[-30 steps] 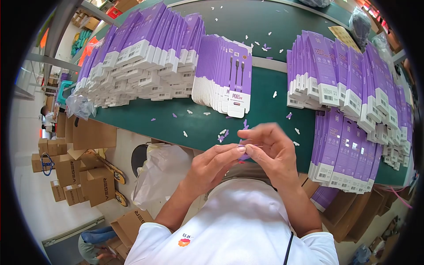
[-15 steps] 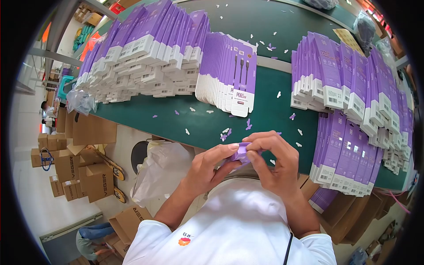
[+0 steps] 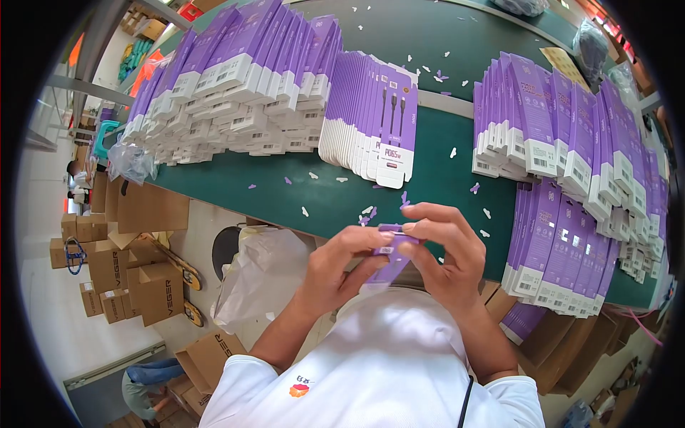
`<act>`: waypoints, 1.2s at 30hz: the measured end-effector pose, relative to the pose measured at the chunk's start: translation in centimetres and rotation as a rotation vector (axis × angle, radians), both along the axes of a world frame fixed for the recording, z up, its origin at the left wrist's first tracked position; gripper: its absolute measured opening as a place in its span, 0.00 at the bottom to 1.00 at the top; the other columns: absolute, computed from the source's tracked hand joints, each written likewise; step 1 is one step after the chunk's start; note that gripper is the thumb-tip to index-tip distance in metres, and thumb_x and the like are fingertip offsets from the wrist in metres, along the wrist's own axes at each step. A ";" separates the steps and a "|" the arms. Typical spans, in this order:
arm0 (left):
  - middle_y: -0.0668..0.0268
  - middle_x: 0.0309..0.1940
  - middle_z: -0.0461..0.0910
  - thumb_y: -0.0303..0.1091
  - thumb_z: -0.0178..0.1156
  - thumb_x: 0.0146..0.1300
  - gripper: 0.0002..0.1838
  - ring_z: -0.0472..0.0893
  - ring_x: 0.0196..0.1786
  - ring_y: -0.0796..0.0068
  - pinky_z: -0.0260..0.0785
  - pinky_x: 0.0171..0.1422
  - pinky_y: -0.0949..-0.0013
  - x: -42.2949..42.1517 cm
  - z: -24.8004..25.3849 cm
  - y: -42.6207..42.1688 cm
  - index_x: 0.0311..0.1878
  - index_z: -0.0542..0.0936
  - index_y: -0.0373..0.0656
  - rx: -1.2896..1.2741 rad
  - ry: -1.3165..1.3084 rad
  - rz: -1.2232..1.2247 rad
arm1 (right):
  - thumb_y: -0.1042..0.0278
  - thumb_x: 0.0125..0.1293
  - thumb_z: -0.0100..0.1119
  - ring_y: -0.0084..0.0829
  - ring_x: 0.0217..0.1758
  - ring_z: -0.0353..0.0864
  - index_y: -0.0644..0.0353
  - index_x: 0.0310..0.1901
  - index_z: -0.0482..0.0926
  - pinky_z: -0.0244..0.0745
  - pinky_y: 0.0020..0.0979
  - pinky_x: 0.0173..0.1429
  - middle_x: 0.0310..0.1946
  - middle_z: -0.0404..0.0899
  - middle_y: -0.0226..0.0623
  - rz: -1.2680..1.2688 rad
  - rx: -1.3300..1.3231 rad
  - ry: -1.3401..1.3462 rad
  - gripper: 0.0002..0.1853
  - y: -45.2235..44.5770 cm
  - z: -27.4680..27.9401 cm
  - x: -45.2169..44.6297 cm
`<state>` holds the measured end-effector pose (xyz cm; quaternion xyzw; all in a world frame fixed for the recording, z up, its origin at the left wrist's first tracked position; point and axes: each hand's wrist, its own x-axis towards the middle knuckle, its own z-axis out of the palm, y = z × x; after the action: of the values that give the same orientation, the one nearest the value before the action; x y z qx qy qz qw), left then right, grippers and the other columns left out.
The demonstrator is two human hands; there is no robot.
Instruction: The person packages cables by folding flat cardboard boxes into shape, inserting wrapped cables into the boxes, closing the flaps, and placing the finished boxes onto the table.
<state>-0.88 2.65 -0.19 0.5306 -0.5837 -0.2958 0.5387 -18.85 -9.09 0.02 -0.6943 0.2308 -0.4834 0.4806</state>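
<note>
Close to my chest I hold a small purple and white packaging box (image 3: pixel 390 267), its upper end pointing toward the table. My left hand (image 3: pixel 335 265) pinches the box's left side between thumb and fingers. On the other side my right hand (image 3: pixel 449 250) has its thumb and fingertips closed at the upper end of the box, by a narrow purple flap. Beyond my hands, a row of flat purple and white cartons (image 3: pixel 357 135) stands on the green table (image 3: pixel 285 196); the front one shows black cables and "PD65W".
Stacked purple boxes (image 3: pixel 235 78) rise at the left of the table, with more stacks (image 3: pixel 549 121) at the right. Small white and purple paper scraps (image 3: pixel 342 179) lie scattered about. Left of me are a white bag (image 3: pixel 264 274) and brown cartons (image 3: pixel 153 285). A person (image 3: pixel 146 389) bends at lower left.
The box has tilted, so its printed face now shows where its open end showed before. My right fingers have risen slightly over the upper end.
</note>
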 end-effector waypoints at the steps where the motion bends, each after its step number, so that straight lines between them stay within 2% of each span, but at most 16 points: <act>1: 0.56 0.62 0.87 0.17 0.70 0.77 0.19 0.92 0.61 0.66 0.90 0.61 0.63 -0.2 0.0 0.1 0.67 0.81 0.36 0.029 0.126 0.031 | 0.78 0.67 0.83 0.30 0.41 0.93 0.63 0.47 0.91 0.89 0.30 0.43 0.48 0.92 0.43 0.004 -0.086 0.014 0.10 -0.2 0.1 -0.2; 3: 0.58 0.61 0.87 0.17 0.69 0.79 0.18 0.90 0.61 0.71 0.89 0.62 0.66 0.1 -0.3 -0.1 0.67 0.81 0.37 0.025 0.166 0.016 | 0.74 0.66 0.85 0.29 0.39 0.93 0.62 0.45 0.94 0.88 0.31 0.40 0.50 0.93 0.44 -0.018 -0.252 0.025 0.09 -0.6 -0.3 0.0; 6: 0.60 0.61 0.86 0.19 0.68 0.81 0.17 0.89 0.60 0.74 0.88 0.61 0.69 0.5 -1.0 -0.4 0.68 0.80 0.37 0.063 0.231 0.003 | 0.73 0.68 0.84 0.30 0.40 0.94 0.62 0.44 0.94 0.88 0.31 0.39 0.51 0.93 0.44 -0.033 -0.216 0.138 0.07 -0.8 -0.1 -0.2; 11: 0.62 0.58 0.86 0.25 0.67 0.84 0.18 0.88 0.57 0.79 0.83 0.58 0.74 0.1 -1.1 -1.4 0.71 0.78 0.38 0.022 0.397 0.130 | 0.66 0.68 0.86 0.31 0.44 0.94 0.60 0.70 0.82 0.91 0.31 0.44 0.52 0.93 0.42 -0.015 0.208 -0.013 0.31 0.1 -0.2 1.1; 14: 0.63 0.57 0.87 0.29 0.67 0.85 0.19 0.87 0.56 0.80 0.80 0.58 0.76 1.6 -1.7 -2.2 0.72 0.77 0.39 -0.044 0.372 0.277 | 0.67 0.69 0.85 0.29 0.41 0.93 0.60 0.67 0.84 0.90 0.31 0.43 0.49 0.93 0.40 0.242 0.160 0.372 0.28 0.3 -1.5 -0.6; 16: 0.64 0.56 0.87 0.30 0.67 0.85 0.18 0.86 0.55 0.81 0.79 0.58 0.76 2.5 -1.8 -3.4 0.72 0.77 0.40 -0.100 0.451 0.377 | 0.70 0.72 0.81 0.22 0.38 0.91 0.62 0.68 0.84 0.87 0.29 0.42 0.41 0.92 0.36 0.284 0.190 0.421 0.25 0.6 -2.7 -1.2; 18: 0.57 0.66 0.82 0.37 0.68 0.85 0.26 0.86 0.62 0.72 0.81 0.64 0.68 2.7 -1.6 -4.7 0.78 0.71 0.41 -0.144 0.548 0.368 | 0.72 0.73 0.80 0.18 0.37 0.89 0.63 0.68 0.84 0.85 0.27 0.41 0.37 0.91 0.33 0.223 0.232 0.410 0.24 0.5 -3.8 -1.2; 19: 0.54 0.71 0.80 0.40 0.68 0.85 0.31 0.86 0.65 0.68 0.82 0.68 0.64 2.7 -1.5 -5.3 0.82 0.69 0.41 -0.163 0.596 0.361 | 0.75 0.77 0.75 0.16 0.40 0.88 0.66 0.70 0.82 0.83 0.25 0.43 0.40 0.91 0.32 0.131 0.338 0.314 0.23 0.0 -3.9 0.1; 20: 0.51 0.76 0.77 0.43 0.68 0.85 0.35 0.86 0.68 0.63 0.83 0.71 0.60 2.7 -1.4 -5.6 0.85 0.66 0.41 -0.184 0.643 0.353 | 0.77 0.81 0.69 0.18 0.43 0.89 0.70 0.71 0.79 0.83 0.24 0.46 0.44 0.91 0.35 0.057 0.530 0.009 0.22 -0.8 -3.4 1.5; 21: 0.47 0.84 0.68 0.46 0.67 0.85 0.41 0.82 0.76 0.54 0.80 0.78 0.53 3.4 -2.3 -5.3 0.89 0.58 0.41 -0.190 0.572 0.338 | 0.79 0.83 0.65 0.22 0.49 0.91 0.72 0.73 0.77 0.86 0.25 0.52 0.49 0.91 0.40 -0.017 0.466 0.049 0.22 -2.7 -3.2 2.1; 23: 0.49 0.83 0.69 0.45 0.68 0.85 0.40 0.81 0.77 0.55 0.78 0.80 0.53 3.6 -3.0 -4.8 0.88 0.60 0.40 -0.121 0.484 0.347 | 0.76 0.83 0.66 0.24 0.52 0.93 0.71 0.74 0.78 0.88 0.29 0.55 0.53 0.93 0.43 -0.136 0.358 0.005 0.22 -6.9 -2.3 5.0; 27: 0.51 0.84 0.69 0.41 0.68 0.85 0.35 0.80 0.79 0.57 0.75 0.82 0.55 3.9 -4.2 -3.7 0.86 0.65 0.40 -0.046 0.241 0.372 | 0.64 0.83 0.70 0.26 0.53 0.94 0.76 0.75 0.79 0.88 0.29 0.50 0.54 0.93 0.44 -0.165 0.499 0.206 0.29 -16.1 -1.3 10.4; 29: 0.51 0.84 0.69 0.40 0.69 0.84 0.34 0.79 0.79 0.57 0.75 0.82 0.56 4.3 -5.4 -3.4 0.85 0.67 0.39 -0.058 0.194 0.413 | 0.61 0.83 0.70 0.27 0.53 0.95 0.76 0.75 0.79 0.87 0.29 0.46 0.56 0.93 0.46 -0.065 0.555 -0.014 0.30 -21.1 -3.6 13.5; 32: 0.51 0.83 0.70 0.38 0.70 0.83 0.34 0.79 0.79 0.56 0.76 0.82 0.55 4.8 -7.4 -3.0 0.84 0.68 0.39 -0.035 0.116 0.473 | 0.60 0.83 0.70 0.30 0.51 0.96 0.74 0.74 0.81 0.88 0.30 0.46 0.56 0.94 0.46 -0.149 0.482 -0.014 0.29 -24.9 -4.4 16.1; 33: 0.51 0.83 0.70 0.37 0.70 0.83 0.33 0.79 0.79 0.56 0.76 0.82 0.55 5.0 -7.7 -3.0 0.83 0.69 0.38 -0.024 0.089 0.497 | 0.57 0.81 0.74 0.36 0.52 0.97 0.69 0.80 0.77 0.89 0.33 0.53 0.63 0.91 0.48 -0.236 0.381 0.181 0.35 -24.9 -3.7 15.4; 36: 0.51 0.84 0.69 0.33 0.70 0.83 0.32 0.76 0.82 0.55 0.75 0.84 0.54 5.4 -8.1 -3.1 0.83 0.69 0.39 -0.063 0.173 0.493 | 0.51 0.75 0.78 0.50 0.63 0.94 0.75 0.82 0.71 0.90 0.44 0.63 0.69 0.87 0.59 -0.209 -0.013 0.525 0.45 -20.3 -3.3 12.2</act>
<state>4.48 -0.49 -8.28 0.6125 -0.3974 -0.1817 0.6587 -6.62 -29.38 -3.29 -0.7714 0.4145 -0.3353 0.3475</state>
